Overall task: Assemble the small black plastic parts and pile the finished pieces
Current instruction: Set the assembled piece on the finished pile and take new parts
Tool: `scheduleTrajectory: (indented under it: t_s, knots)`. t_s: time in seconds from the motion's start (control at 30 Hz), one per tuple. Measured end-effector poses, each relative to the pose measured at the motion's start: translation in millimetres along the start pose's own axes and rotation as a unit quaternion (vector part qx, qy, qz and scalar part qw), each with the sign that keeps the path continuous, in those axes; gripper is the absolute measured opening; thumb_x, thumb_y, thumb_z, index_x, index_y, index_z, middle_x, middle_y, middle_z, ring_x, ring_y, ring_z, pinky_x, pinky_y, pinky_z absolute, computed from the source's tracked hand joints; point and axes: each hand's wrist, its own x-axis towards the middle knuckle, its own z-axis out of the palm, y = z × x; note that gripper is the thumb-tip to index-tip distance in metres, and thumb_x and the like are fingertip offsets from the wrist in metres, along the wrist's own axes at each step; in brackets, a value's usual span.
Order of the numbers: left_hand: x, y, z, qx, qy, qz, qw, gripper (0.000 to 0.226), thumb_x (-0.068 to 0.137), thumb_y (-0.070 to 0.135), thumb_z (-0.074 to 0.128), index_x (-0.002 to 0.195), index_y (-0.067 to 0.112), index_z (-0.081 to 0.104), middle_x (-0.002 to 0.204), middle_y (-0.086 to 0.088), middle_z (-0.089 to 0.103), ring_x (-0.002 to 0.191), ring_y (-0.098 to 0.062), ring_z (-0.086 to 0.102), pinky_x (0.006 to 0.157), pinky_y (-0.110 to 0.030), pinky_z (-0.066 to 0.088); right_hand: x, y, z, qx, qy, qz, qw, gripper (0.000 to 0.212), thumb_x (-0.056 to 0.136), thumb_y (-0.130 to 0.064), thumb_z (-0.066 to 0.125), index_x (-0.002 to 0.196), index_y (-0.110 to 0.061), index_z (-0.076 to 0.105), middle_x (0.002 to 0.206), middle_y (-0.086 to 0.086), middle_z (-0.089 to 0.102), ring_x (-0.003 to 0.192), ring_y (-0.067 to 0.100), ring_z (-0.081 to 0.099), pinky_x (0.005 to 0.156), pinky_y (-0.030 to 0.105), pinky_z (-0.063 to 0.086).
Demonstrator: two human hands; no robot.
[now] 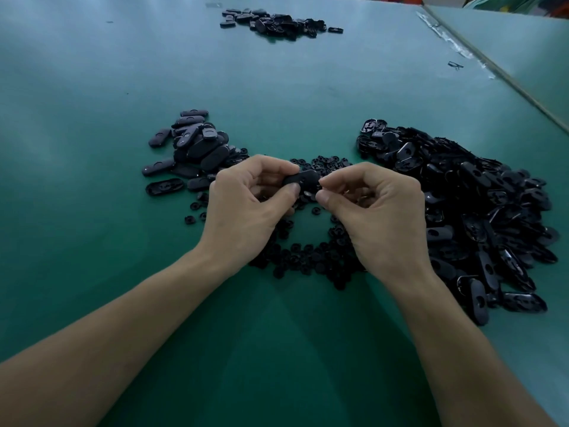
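Note:
A black oval plastic shell [303,179] is pinched between thumb and fingers of my left hand [246,204], held above the green table. My right hand [378,217] is beside it, fingertips and thumb curled at the shell's right end; whether a small part sits between them is hidden. Small round black inserts [311,257] lie scattered under and between my hands. A big heap of oval shells [480,211] lies to the right. A smaller pile of oval pieces [194,149] lies to the left.
The green table [92,211] stretches far back, where another pile of black parts [277,23] lies. A seam with a strip runs along the right side [492,72], with a small black bit [455,65] near it.

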Motion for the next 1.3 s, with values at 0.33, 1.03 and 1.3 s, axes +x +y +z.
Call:
scheduleTrajectory:
  t_s: [0.33,1.03,1.3]
  knots:
    - [-3,3,2,0.045,-0.028,0.024,0.998,0.022,0.083,0.004,0.078,0.094,0.022,0.074,0.085,0.004,0.076,0.078,-0.014,0.074,0.075,-0.032,0.060,-1,0,3,0.038,-0.003,0.012,0.999,0.025,0.088,-0.002,0.071,0.095,-0.026,0.072,0.078,-0.002,0.071,0.072,0.015,0.071,0.076,0.037,0.061]
    - [-3,5,3,0.027,-0.051,0.036,0.998,0.021,0.084,-0.001,0.076,0.096,0.016,0.074,0.087,0.002,0.077,0.079,-0.013,0.074,0.074,-0.023,0.058,-2,2,9,0.054,0.023,0.026,0.998,0.023,0.084,-0.006,0.077,0.080,-0.028,0.070,0.075,-0.008,0.072,0.070,0.007,0.067,0.068,0.023,0.052]
    - [-3,6,2,0.027,-0.053,0.036,0.998,0.022,0.084,-0.004,0.075,0.096,0.015,0.073,0.088,0.001,0.077,0.079,-0.012,0.074,0.073,-0.022,0.057,-4,2,12,0.036,0.005,0.029,0.999,0.025,0.085,-0.004,0.075,0.080,-0.028,0.070,0.076,-0.008,0.072,0.073,0.008,0.069,0.073,0.028,0.055]
